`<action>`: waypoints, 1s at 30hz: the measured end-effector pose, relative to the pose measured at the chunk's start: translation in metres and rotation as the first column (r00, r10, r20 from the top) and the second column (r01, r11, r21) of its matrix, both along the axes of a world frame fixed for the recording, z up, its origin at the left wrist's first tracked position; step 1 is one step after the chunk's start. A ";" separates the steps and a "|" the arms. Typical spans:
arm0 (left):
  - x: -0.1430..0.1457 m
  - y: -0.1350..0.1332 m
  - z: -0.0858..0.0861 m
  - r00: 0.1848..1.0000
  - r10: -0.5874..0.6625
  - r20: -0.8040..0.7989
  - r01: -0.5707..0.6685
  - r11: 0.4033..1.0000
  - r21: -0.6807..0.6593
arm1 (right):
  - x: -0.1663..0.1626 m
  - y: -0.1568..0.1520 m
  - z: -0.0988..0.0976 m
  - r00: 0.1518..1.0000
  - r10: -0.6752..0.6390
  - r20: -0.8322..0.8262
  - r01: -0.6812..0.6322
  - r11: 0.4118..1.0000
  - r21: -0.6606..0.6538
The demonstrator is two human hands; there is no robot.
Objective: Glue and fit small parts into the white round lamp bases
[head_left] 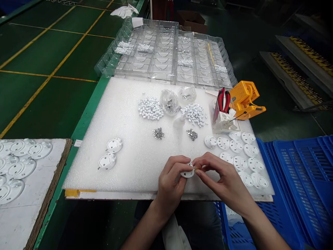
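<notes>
My left hand [173,180] is closed around the rim of a round white plastic part [187,173] with small dark holes in its face. At the right edge of that part, the thumb and fingers of my right hand [220,173] are pinched together; a tiny yellowish tip shows there, too small to name. On the foam sheet [135,163] to the right lie several similar round white parts [240,163]. Two more white parts [107,161] sit at the left. Beyond my hands are two small heaps of metal bits [191,134] and two piles of small white pieces [151,108].
Clear plastic trays [163,66] stand at the back. A clear box [225,121] holds red-handled pliers [223,100], beside a yellow tape dispenser [246,100]. A small translucent bottle [179,122] stands mid-sheet. Blue crates [304,173] are at right, a board [49,187] with white parts at left.
</notes>
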State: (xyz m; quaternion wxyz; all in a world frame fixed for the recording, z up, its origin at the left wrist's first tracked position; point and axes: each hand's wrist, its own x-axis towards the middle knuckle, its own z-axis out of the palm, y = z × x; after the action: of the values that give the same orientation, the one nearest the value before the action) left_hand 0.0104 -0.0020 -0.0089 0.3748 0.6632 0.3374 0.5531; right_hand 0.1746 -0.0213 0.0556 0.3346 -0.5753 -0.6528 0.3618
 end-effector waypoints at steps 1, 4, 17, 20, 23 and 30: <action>0.000 0.000 0.000 1.000 0.001 0.001 -0.001 1.000 0.003 | 0.000 0.000 -0.001 1.000 0.002 -0.003 -0.002 1.000 -0.003; 0.000 0.000 -0.001 1.000 -0.003 -0.004 0.003 1.000 0.011 | 0.000 -0.002 -0.003 1.000 -0.007 -0.011 0.007 1.000 -0.009; 0.002 -0.001 -0.001 0.999 0.016 -0.029 -0.014 0.998 0.061 | -0.002 -0.007 -0.008 0.998 -0.068 -0.016 0.068 0.998 -0.012; 0.002 -0.001 -0.001 1.000 0.018 -0.002 -0.018 0.999 0.032 | 0.000 -0.011 -0.013 0.993 -0.092 -0.072 0.091 0.996 -0.010; 0.002 -0.001 0.002 0.999 0.007 0.044 -0.005 0.999 -0.036 | 0.008 -0.013 -0.014 0.980 -0.146 -0.133 0.144 0.989 -0.029; 0.002 0.000 0.004 0.961 0.019 0.277 0.045 0.974 -0.222 | 0.015 0.010 0.005 0.961 -0.250 -0.115 0.260 0.962 0.084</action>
State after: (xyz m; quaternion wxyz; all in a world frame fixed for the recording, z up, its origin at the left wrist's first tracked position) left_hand 0.0126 -0.0021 -0.0052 0.4951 0.5343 0.3381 0.5959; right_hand 0.1899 -0.0112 0.0608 0.4395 -0.6179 -0.5721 0.3124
